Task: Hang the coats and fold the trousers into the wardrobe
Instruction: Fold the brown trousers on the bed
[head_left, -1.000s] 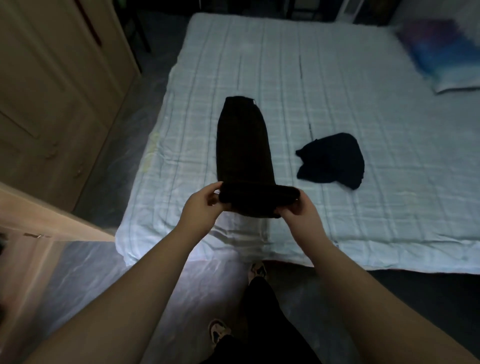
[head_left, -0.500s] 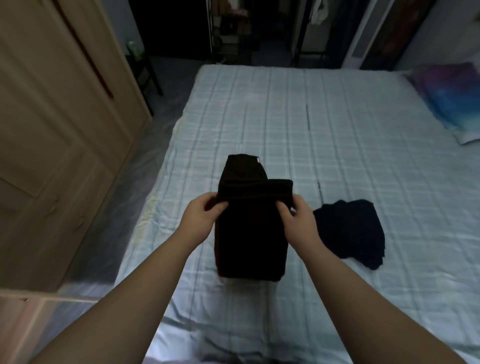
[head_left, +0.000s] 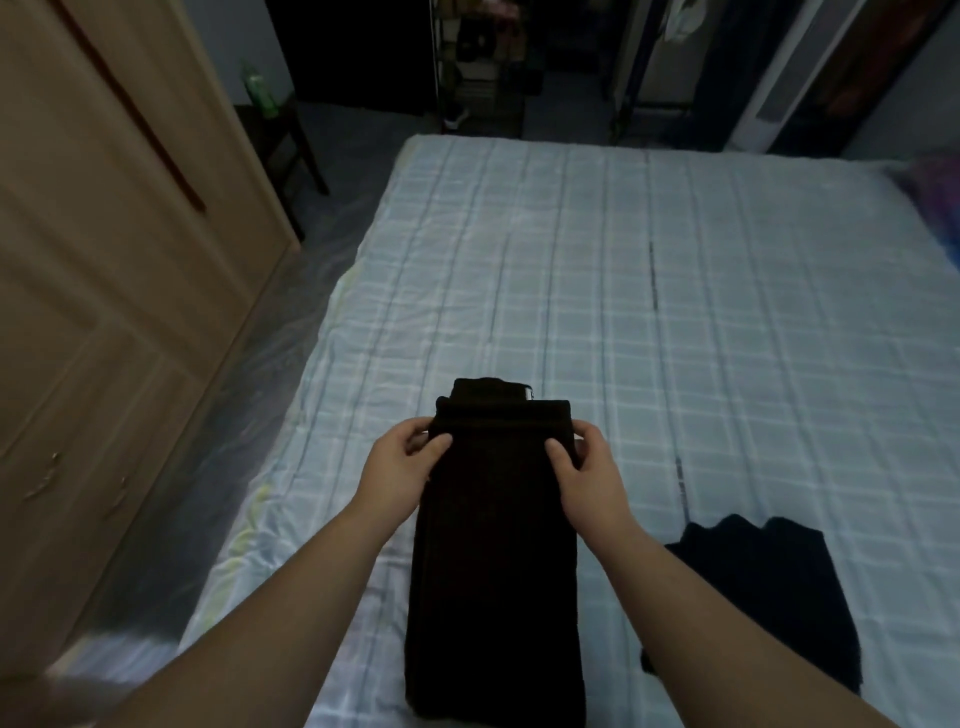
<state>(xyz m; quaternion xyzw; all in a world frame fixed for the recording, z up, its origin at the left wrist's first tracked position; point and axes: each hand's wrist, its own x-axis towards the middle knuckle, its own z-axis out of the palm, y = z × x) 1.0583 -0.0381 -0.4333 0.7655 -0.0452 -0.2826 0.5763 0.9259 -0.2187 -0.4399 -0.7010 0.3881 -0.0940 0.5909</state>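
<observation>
On checked bed (head_left: 675, 322) — trousers (head_left: 496, 571); wardrobe (head_left: 93, 312) left.

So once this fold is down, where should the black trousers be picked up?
Probably by the two long side edges of the black trousers, one hand from each side. They lie as a flat narrow rectangle on the bed; sliding under both sides should keep the layers stacked.

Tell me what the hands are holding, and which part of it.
Both hands, left hand and right hand, grip the black trousers at the two corners of the folded-over end.
</observation>
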